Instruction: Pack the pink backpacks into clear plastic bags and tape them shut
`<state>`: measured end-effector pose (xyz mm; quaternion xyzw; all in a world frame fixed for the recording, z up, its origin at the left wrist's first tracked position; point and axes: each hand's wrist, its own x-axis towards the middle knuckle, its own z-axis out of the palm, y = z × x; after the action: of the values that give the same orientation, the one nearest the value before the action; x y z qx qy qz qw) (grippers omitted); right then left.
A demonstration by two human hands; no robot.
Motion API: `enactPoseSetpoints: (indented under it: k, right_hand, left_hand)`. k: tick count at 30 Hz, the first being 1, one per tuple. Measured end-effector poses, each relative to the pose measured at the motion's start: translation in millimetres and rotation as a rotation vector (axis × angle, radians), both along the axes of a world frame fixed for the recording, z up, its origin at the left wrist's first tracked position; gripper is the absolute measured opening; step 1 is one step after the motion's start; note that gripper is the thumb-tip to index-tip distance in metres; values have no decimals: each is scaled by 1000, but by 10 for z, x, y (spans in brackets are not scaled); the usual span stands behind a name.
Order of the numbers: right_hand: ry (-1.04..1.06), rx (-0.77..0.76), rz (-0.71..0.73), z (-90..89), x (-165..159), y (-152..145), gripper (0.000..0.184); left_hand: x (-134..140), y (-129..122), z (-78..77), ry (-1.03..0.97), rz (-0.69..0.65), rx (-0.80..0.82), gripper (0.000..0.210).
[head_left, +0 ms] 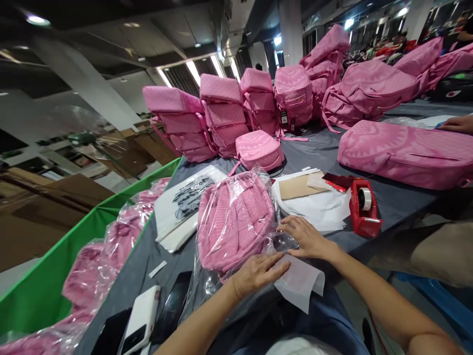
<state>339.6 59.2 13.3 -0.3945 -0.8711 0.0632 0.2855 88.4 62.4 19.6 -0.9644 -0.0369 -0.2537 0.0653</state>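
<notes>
In front of me a pink backpack [236, 217] lies on the dark table inside a clear plastic bag [192, 291]. My left hand [254, 273] rests flat at the near right edge of the bag, fingers stretched out. Beside it my right hand [305, 236] touches the plastic at the backpack's right side, its fingers spread. A thin white sheet [301, 283] lies beneath the two hands, near the table's front edge, one corner hanging down.
A red tape dispenser [364, 207] stands right of white papers [318, 212]. At left are plastic bags [173, 231], a white power bank [142, 315] and a green bin [55, 281] of wrapped backpacks. More backpacks [221, 108] line the back; another person's hand [458, 124] is at right.
</notes>
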Motion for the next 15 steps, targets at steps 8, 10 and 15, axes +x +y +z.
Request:
enactPoseSetpoints:
  k: [8,10,15]
  right_hand:
    - [504,182,-413,-127,71,316,34]
    - [494,288,-445,14,93,363,39]
    - [307,496,-487,210,33,215,39]
  left_hand:
    - [-18,83,-175,16,325,-144,53]
    - [163,251,-212,11,576,-367,45]
    - [970,838,-275,-116,760,-646,22]
